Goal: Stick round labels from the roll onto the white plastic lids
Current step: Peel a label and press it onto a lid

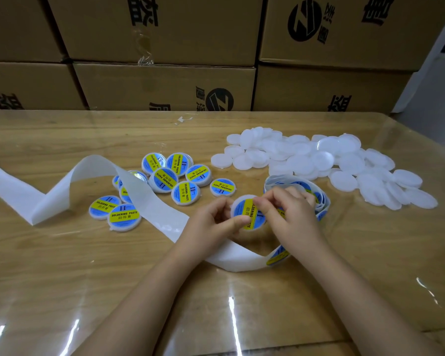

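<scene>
White liner (149,201) loops under left hand (211,223) and right hand (292,218), both pinching one labelled lid (243,210) near plain lids (344,163).

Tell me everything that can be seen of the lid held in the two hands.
The lid is round, white and plastic-looking, with a blue label crossed by a yellow band. It is held above the table, face tilted toward the camera. The left hand grips its left edge, thumb on the face; the right hand pinches and covers its right side.

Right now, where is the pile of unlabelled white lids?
In the head view, the pile lies far right on the table, behind the label roll and right of the labelled lids.
</scene>
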### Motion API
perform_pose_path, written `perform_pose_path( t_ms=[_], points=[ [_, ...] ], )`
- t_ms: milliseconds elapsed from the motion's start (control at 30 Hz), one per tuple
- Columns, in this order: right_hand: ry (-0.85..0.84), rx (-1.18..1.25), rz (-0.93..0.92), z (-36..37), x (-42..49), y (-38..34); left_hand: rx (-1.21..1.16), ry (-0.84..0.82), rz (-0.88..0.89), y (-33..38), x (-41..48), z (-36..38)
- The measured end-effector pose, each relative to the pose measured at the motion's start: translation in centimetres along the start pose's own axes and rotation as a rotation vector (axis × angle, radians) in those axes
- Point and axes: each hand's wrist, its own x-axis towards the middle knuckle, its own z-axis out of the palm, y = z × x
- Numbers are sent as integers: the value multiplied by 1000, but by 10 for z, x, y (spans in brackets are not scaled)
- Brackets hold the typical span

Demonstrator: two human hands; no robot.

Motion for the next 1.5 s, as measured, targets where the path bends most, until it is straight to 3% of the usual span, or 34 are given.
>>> perform_pose_path(
  t_ms=[233, 467, 600, 767, 1067, 1133, 1233, 1367, 1500],
  points=[
    [-89, 4, -57, -5, 2, 0, -96, 102, -1, 1, 2, -3],
    [-159, 5, -50, -6, 1, -4, -137, 74, -33, 4, 2, -5],
    [-106, -36, -94, -5, 0, -4, -23, 116, -28, 1, 3, -13],
    [-35, 41, -122, -11, 1, -1, 443, 385, -12, -12, 8, -31],
    [17, 53, -134, -11, 3, 4, 525, 626, -146, -24, 13, -44],
    [6, 36, -148, -11, 3, 5, 588, 617, -96, -24, 12, -43],
    [2, 28, -166, -10, 3, 6, 929, 487, -6, -20, 9, -39],
    [-4, 41, -158, -10, 3, 7, 1267, 185, -115, -23, 6, -32],
    [-5, 29, -174, -9, 2, 7, 1291, 59, -231, -26, 8, -30]
  ],
)
